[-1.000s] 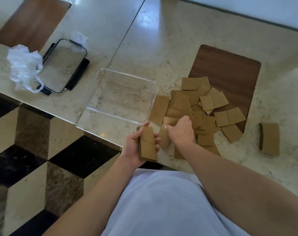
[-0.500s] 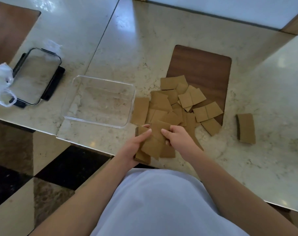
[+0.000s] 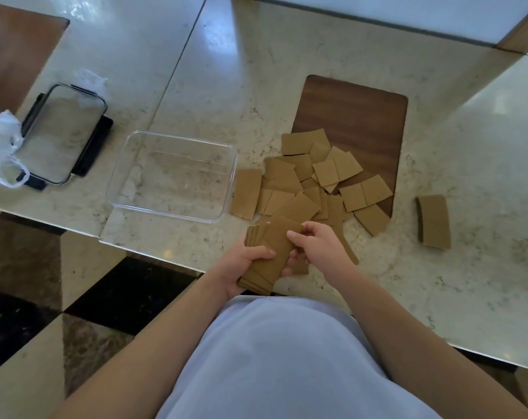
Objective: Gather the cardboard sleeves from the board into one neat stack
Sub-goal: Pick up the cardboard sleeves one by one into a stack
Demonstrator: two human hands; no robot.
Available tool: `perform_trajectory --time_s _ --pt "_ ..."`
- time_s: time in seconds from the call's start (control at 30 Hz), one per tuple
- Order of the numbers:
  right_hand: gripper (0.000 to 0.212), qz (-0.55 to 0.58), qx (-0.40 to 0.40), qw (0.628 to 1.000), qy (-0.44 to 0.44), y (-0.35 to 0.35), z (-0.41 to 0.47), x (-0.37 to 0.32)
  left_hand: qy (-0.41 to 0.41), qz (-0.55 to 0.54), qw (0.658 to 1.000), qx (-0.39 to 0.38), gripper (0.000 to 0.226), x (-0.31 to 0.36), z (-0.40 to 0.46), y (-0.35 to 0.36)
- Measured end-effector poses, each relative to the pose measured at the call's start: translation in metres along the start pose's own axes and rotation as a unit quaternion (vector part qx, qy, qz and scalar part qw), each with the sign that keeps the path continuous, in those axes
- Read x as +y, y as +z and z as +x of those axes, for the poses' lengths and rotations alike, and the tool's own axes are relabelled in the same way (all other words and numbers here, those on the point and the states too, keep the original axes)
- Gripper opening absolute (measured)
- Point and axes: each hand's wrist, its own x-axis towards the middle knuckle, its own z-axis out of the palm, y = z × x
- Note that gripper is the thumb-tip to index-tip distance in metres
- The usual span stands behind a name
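Observation:
A loose pile of flat brown cardboard sleeves (image 3: 305, 182) sprawls over the near left corner of the dark wooden board (image 3: 359, 122) and onto the marble table. My left hand (image 3: 241, 267) grips a fanned bundle of sleeves (image 3: 270, 252) from below, over the table's front edge. My right hand (image 3: 320, 246) pinches the top sleeve of that bundle at its right side. A separate neat stack of sleeves (image 3: 433, 222) lies on the table to the right of the board.
A clear plastic container (image 3: 172, 176) stands left of the pile. Its lid (image 3: 63, 134) and a crumpled plastic bag (image 3: 0, 146) lie at the far left. A second wooden board (image 3: 15, 52) is at the top left. The table's front edge (image 3: 154, 252) runs below my hands.
My right hand lifted a sleeve from the pile and brought it onto the bundle in my left hand. The bundle now sits fanned out between both hands.

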Motion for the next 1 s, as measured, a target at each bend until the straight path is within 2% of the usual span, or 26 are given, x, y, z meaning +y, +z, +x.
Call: perform_trajectory --time_s 0.1,0.23,0.33,0.4,0.43,0.5,0.53,0.6,0.7,0.83,0.9,1.0 --pt "0.012 -0.029 -0.035 0.999 -0.026 0.0 0.001 -0.007 0.005 -0.003 1.0 0.014 0.049 -0.001 -0.001 -0.002" --pt "0.032 -0.094 -0.04 0.993 -0.059 0.002 0.001 -0.012 -0.007 0.0 1.0 0.018 0.048 -0.002 -0.002 -0.004" --pt "0.039 -0.18 -0.053 0.97 -0.151 0.005 -0.001 -0.009 -0.045 -0.027 0.998 0.017 0.046 -0.001 -0.005 -0.006" --pt "0.046 -0.237 -0.094 0.951 -0.172 0.01 -0.001 -0.003 -0.073 -0.063 0.995 0.013 0.046 -0.001 -0.005 -0.007" --pt "0.043 -0.241 -0.08 0.952 -0.172 0.012 0.0 0.002 -0.08 -0.073 0.994 0.015 0.045 -0.002 -0.005 -0.008" --pt "0.036 -0.202 0.052 0.968 -0.136 0.014 0.003 0.012 -0.07 -0.085 0.993 0.034 0.047 -0.002 -0.003 -0.009" --pt "0.037 -0.181 0.125 0.972 -0.088 0.012 0.005 0.018 -0.062 -0.092 0.992 0.054 0.046 -0.002 -0.002 -0.01" --pt "0.052 -0.204 0.181 0.962 0.008 0.01 0.008 0.029 -0.049 -0.11 0.987 0.104 0.033 -0.001 0.0 -0.015" --pt "0.072 -0.284 0.172 0.942 0.048 0.02 0.007 0.041 -0.051 -0.114 0.978 0.167 0.021 -0.002 -0.001 -0.023" --pt "0.063 -0.352 0.193 0.916 0.009 0.032 0.011 0.042 -0.059 -0.09 0.975 0.195 0.023 -0.006 -0.001 -0.023" --pt "0.051 -0.304 0.165 0.938 0.03 0.031 0.013 0.04 -0.059 -0.081 0.974 0.201 0.025 -0.006 -0.001 -0.024" --pt "0.03 -0.167 0.093 0.978 0.083 0.022 0.014 0.043 -0.061 -0.081 0.974 0.202 0.026 -0.005 0.002 -0.023"
